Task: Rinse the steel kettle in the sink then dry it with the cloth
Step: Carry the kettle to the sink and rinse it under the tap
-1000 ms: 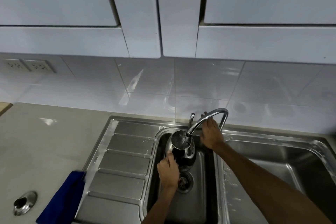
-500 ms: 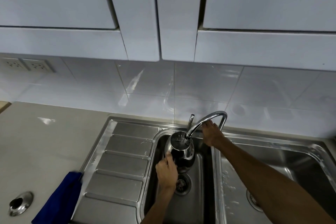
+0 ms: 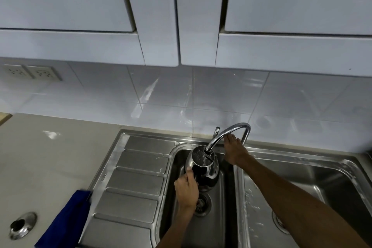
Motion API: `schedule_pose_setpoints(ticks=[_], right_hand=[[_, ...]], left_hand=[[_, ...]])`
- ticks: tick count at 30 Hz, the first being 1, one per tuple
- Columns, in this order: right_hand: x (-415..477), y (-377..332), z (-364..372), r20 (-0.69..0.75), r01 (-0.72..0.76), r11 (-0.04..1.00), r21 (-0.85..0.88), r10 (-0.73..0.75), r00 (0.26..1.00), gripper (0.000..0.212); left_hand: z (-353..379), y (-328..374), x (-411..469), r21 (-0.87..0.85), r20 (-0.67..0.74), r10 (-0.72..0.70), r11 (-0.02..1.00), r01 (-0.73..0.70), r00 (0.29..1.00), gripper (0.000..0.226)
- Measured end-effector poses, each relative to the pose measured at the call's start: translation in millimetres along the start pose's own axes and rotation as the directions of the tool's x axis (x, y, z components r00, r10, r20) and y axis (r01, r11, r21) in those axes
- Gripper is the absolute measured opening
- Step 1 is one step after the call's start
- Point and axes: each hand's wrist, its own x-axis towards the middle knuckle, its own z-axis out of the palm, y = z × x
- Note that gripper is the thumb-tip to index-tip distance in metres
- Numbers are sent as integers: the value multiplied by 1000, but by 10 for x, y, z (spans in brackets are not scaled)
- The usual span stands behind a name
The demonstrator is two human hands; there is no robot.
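Step in hand: we judge this to be the rinse; the drying has not begun.
Kettle [image 3: 203, 167]: we hold it upright in the small middle bowl of the sink [image 3: 201, 231], above the drain [image 3: 202, 203], with its open top directly under the tap [image 3: 227, 134] outlet.
Water: we see ripples and bubbles inside the kettle mouth; the stream itself is too fine to make out.
Left hand [image 3: 186, 189]: we have it closed around the near side of the kettle, thumb on the steel wall.
Right hand [image 3: 234, 152]: we reach past the kettle to the tap; fingertips touch the underside of the spout. We cannot tell whether the hand is clasped or merely resting.
Lever [image 3: 216, 131]: it stands just left of the spout, apart from the right hand.
Cloth [image 3: 64, 221]: blue, lying at the left edge of the drainboard [image 3: 130, 177], well apart from the kettle.
Next move, our judgement: we shut off the water, swirl and tip the kettle over the drain, then carry it toward the cloth.
Requirement: we keep a firm left grip, since wet steel is likely slippery and the filled kettle heavier.
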Motion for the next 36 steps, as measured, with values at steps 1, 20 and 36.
schedule_pose_setpoints(ticks=[1,20,36], right_hand=[[-5,1,0,-5,0,1000,-5,0,1000,92],[-144,5,21,-2,17,997,-70,-17,1000,91],[-442,12,129,-79,20,998,-67,-25,997,89]], left_hand=[[-1,7,-2,3,-1,1,1000,-1,1000,61],[-37,95,-31,-34,15,1,999,-1,1000,63],[-36,78,-172,-48,-19,-9,999,8,1000,61]])
